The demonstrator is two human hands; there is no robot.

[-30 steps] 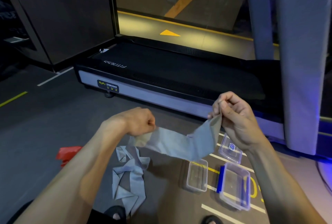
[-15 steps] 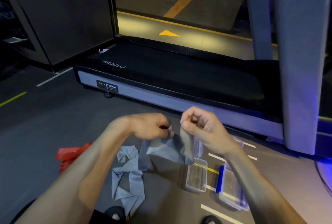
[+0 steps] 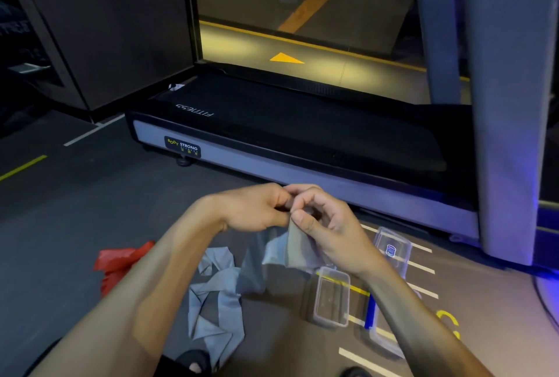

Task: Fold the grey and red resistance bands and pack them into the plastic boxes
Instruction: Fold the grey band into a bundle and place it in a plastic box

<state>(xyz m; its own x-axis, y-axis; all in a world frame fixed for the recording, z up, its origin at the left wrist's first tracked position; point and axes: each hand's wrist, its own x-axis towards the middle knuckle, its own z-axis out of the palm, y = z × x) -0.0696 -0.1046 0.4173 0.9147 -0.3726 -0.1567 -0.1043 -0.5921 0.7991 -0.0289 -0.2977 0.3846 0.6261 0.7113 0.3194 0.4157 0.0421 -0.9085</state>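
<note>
Both hands' grip, left hand (image 3: pixel 257 210) and right hand (image 3: pixel 326 225), pinches grey band (image 3: pixel 290 249) hanging just below.

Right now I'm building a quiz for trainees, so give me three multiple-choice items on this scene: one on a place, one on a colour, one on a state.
1. Where is the red band?
A. On the floor beside the left forearm
B. In a box
C. On the treadmill

2. What colour is the band in the hands?
A. Red
B. Grey
C. Yellow

3. What is in the nearest open box?
A. A folded band
B. Nothing
C. A lid

Key:
1 A: the red band lies on the floor.
2 B: the left hand and right hand pinch the grey band.
3 B: the clear box is empty.
</note>
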